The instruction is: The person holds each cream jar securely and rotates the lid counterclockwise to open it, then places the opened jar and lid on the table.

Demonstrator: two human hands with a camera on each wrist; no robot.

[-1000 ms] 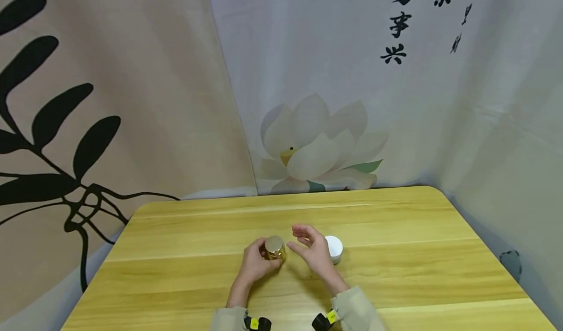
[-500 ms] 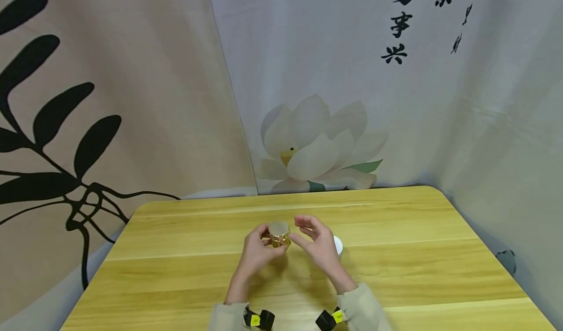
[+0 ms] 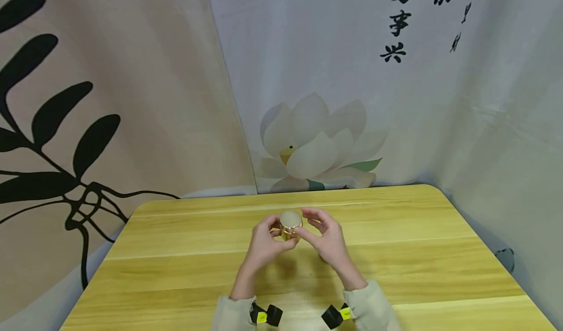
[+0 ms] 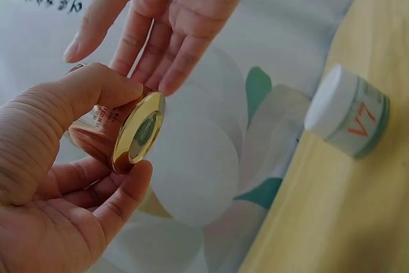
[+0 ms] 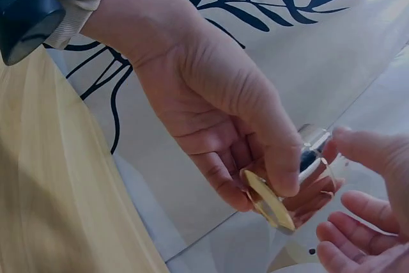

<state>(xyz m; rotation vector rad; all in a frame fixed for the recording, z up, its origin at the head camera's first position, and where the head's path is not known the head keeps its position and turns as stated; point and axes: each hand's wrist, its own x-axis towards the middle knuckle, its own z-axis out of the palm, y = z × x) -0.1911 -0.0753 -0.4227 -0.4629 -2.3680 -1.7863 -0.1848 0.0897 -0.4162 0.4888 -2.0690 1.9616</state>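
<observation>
Pale cloth (image 3: 176,77) printed with a lotus (image 3: 321,150) and black leaves (image 3: 97,143) hangs behind a wooden table (image 3: 440,262).

White jar (image 4: 350,110): "V7" in big orange-red characters on its side, clear from the left wrist view; other label marks too blurred. Gold jar (image 4: 118,133): fine print on the body, present but illegible from here.

Wall cloth (image 3: 316,42): black brush-style Chinese characters, upper right. One column, top to bottom: 万, 事, 兴. One character in the next column over, can't settle the reading. Smaller slanting strokes to the right of that, illegible; another character cut off by the top edge.

Black wrist units (image 3: 273,315): yellow tag (image 3: 261,317) on each, marking too small to read.
</observation>
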